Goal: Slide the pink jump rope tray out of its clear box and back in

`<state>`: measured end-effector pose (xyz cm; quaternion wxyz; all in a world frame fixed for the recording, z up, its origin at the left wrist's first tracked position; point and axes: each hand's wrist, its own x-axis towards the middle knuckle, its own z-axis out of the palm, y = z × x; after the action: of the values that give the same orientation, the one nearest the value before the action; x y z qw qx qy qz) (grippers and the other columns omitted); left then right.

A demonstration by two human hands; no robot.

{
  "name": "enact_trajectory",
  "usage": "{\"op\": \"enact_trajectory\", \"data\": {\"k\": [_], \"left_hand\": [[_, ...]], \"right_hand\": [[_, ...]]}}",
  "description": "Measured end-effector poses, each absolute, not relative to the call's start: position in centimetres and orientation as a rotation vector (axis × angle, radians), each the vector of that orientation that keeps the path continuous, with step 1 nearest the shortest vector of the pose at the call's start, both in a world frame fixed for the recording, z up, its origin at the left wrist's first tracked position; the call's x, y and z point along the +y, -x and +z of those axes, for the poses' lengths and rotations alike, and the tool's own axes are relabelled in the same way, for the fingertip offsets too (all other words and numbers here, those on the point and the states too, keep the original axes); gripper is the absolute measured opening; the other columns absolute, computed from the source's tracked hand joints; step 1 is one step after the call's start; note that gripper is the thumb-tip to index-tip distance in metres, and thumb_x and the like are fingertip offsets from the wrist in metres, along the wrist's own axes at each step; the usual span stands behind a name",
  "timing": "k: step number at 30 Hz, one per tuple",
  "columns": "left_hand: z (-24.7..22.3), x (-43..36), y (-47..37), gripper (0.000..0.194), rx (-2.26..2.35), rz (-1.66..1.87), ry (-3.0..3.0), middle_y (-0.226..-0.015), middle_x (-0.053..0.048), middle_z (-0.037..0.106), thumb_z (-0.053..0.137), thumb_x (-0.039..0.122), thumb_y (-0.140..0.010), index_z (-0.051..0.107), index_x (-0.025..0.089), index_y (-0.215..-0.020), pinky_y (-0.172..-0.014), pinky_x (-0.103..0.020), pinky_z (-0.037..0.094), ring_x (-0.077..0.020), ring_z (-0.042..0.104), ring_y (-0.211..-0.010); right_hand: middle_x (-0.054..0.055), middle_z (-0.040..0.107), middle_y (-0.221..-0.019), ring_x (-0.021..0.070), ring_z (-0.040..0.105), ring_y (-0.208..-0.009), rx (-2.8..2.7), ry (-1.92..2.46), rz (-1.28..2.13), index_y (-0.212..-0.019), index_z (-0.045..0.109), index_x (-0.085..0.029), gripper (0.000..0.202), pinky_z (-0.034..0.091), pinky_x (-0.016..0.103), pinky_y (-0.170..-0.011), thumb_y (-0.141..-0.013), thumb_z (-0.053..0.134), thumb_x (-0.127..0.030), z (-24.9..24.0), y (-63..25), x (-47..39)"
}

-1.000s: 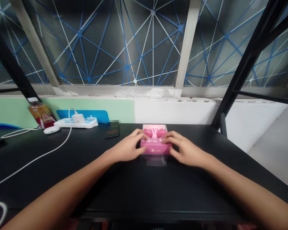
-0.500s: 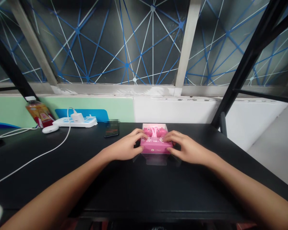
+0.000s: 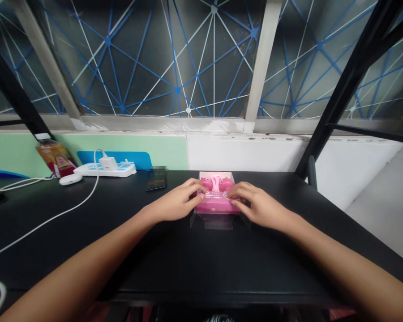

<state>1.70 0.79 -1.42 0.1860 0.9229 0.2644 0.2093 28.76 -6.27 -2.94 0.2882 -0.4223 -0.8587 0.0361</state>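
Note:
A small pink box (image 3: 218, 206) with a clear window lies on the black table (image 3: 195, 264) in front of me. Pink pieces with pale ribbon-like strips (image 3: 216, 183) show inside its far half. Clear plastic flaps (image 3: 218, 222) stick out from the near end. My left hand (image 3: 177, 202) grips the left side, its fingers bent over the top and its thumb near the front upper edge. On the right side, my right hand (image 3: 263, 205) has curled fingers on the top and its thumb at the front corner.
Left of the box lies a dark phone (image 3: 156, 179). Farther left are a white power strip (image 3: 127, 169) with a plugged-in charger (image 3: 108, 163), a white earbud case (image 3: 70, 180) and a drink bottle (image 3: 57, 156). A white cable (image 3: 70, 210) crosses the table. Black frame posts (image 3: 332, 103) rise at both sides.
Both thumbs have moved up from the lower front of the box towards its upper front edge. The clear flaps show more at the sides. The box stays in place.

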Motion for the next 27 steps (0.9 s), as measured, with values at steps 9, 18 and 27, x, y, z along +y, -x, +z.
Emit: {"op": "enact_trajectory", "data": {"k": [9, 18, 27], "left_hand": [[-1.1, 0.6, -1.5, 0.021, 0.794, 0.613, -2.637, -0.122, -0.005, 0.055, 0.055, 0.033, -0.091, 0.061, 0.027, -0.111, -0.094, -0.037, 0.047, -0.0199, 0.059, -0.102], [-1.1, 0.5, -1.9, 0.022, 0.829, 0.641, -2.607, -0.112, -0.004, 0.057, 0.057, 0.034, -0.088, 0.062, 0.026, -0.109, -0.08, -0.033, 0.05, -0.0159, 0.059, -0.084], [-0.8, 0.1, -1.8, 0.023, 0.975, 0.648, -2.707, -0.112, -0.002, 0.059, 0.055, 0.039, -0.089, 0.061, 0.027, -0.108, -0.071, -0.029, 0.048, -0.0143, 0.059, -0.075]], "right_hand": [[0.014, 0.051, -0.137, 0.0346, 0.044, -0.128, -2.485, 1.16, -0.035, -0.131, 0.056, -0.025, 0.056, 0.042, 0.054, -0.101, -0.081, 0.07, -0.047, -1.9, -27.4, -8.7], [0.015, 0.056, -0.129, 0.0324, 0.049, -0.122, -2.46, 1.121, -0.247, -0.124, 0.058, -0.022, 0.039, 0.044, 0.052, -0.096, -0.086, 0.064, -0.029, -1.9, -26.1, -9.2], [0.006, 0.071, -0.096, 0.02, 0.066, -0.089, -2.677, 0.956, 0.033, -0.103, 0.069, -0.022, 0.022, 0.051, 0.034, -0.079, -0.092, 0.05, -0.018, -1.0, -24.8, -11.0]]}}
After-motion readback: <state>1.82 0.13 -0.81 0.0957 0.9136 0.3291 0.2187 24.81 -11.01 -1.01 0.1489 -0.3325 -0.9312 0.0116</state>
